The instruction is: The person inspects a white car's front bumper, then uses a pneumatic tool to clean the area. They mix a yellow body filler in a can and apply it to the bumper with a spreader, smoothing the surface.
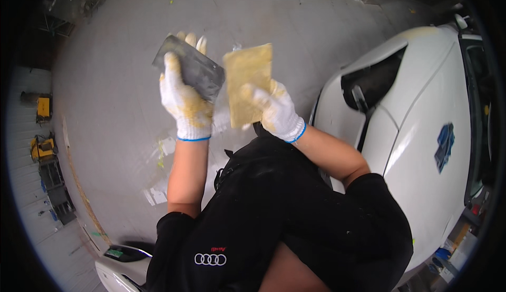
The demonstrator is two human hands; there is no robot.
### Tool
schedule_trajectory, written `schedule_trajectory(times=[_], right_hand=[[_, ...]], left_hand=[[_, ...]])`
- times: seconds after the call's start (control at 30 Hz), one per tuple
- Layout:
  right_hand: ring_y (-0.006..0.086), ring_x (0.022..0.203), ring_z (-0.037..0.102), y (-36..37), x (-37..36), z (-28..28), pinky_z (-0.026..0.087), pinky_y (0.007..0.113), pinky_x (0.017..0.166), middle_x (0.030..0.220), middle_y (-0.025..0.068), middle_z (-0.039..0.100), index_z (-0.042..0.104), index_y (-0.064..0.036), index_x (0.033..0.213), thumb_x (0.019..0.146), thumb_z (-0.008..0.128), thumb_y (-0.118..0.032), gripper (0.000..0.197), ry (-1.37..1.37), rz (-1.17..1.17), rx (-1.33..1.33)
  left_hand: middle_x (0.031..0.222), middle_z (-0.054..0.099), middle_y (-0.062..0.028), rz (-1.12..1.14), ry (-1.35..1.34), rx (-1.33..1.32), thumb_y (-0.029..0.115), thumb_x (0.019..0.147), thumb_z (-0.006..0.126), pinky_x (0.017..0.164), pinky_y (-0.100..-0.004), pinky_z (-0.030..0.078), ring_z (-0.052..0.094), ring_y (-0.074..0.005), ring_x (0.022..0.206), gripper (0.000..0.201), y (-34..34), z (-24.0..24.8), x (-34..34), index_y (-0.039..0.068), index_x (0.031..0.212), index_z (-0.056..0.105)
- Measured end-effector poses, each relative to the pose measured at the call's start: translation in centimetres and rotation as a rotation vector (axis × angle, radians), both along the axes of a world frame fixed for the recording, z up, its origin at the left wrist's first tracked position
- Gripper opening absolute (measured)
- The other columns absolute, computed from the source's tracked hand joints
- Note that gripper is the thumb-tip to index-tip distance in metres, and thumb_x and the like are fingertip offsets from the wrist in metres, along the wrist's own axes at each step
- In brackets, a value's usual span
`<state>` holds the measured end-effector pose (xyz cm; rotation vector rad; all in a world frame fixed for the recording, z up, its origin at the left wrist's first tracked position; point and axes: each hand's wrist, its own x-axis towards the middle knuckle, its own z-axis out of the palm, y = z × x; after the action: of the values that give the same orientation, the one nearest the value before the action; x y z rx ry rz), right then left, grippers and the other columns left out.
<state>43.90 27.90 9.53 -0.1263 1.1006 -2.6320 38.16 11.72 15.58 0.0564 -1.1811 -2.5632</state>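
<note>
My left hand, in a white work glove with yellowed patches, grips a dark grey flat rectangular plate smudged with pale marks. Its thumb lies across the face, and the other fingertips show past the far edge. In my right hand, gloved the same way, is a tan-yellow flat rectangular sheet, held upright with the thumb on its near face. Motion blurs both hands a little. The two flat pieces are side by side, their edges close; whether they touch I cannot tell.
To the right stands a white car, a blue cloth lying on its bodywork. Another white vehicle is at the lower left. Yellow equipment lines the left wall. Pale sheets lie on the grey floor.
</note>
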Motion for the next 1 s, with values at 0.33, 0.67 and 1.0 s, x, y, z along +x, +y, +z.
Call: schedule_trajectory(times=[0.33, 0.67, 1.0], right_hand=[[0.0191, 0.084, 0.072, 5.6, -27.6, 3.8, 0.057, 0.033, 0.075, 0.097, 0.0105, 0.075, 0.071, -0.0009, 0.111, 0.090, 0.080, -0.008, 0.024, 0.511, -0.654, 0.768], [0.0246, 0.088, 0.075, 17.1, -50.2, 6.4, 0.059, 0.031, 0.079, 0.104, 0.0095, 0.077, 0.076, -0.0050, 0.115, 0.092, 0.076, -0.012, 0.024, 0.663, -0.647, 1.227], [0.0401, 0.078, 0.071, 31.9, -62.5, 7.4, 0.057, 0.049, 0.072, 0.089, 0.0184, 0.071, 0.074, -0.0034, 0.105, 0.097, 0.066, -0.036, 0.034, 0.433, -0.072, 1.671]], left_hand=[[0.123, 0.066, -0.0087, -0.129, -0.402, -0.055, 0.040, 0.108, 0.059, 0.093, -0.0360, 0.058, 0.066, -0.0196, 0.110, 0.046, 7.6, -0.8, -22.3, 0.006, 0.137, 0.057], [0.112, 0.069, -0.0108, -0.352, -0.263, -0.197, 0.012, 0.100, 0.071, 0.084, -0.0348, 0.061, 0.071, -0.0189, 0.096, 0.034, 18.3, -1.5, -46.6, 0.000, 0.128, 0.058], [0.106, 0.072, -0.0103, -0.415, -0.124, -0.679, 0.010, 0.094, 0.078, 0.081, -0.0349, 0.059, 0.070, -0.0183, 0.092, 0.031, 30.6, -1.5, -66.3, -0.004, 0.118, 0.066]])
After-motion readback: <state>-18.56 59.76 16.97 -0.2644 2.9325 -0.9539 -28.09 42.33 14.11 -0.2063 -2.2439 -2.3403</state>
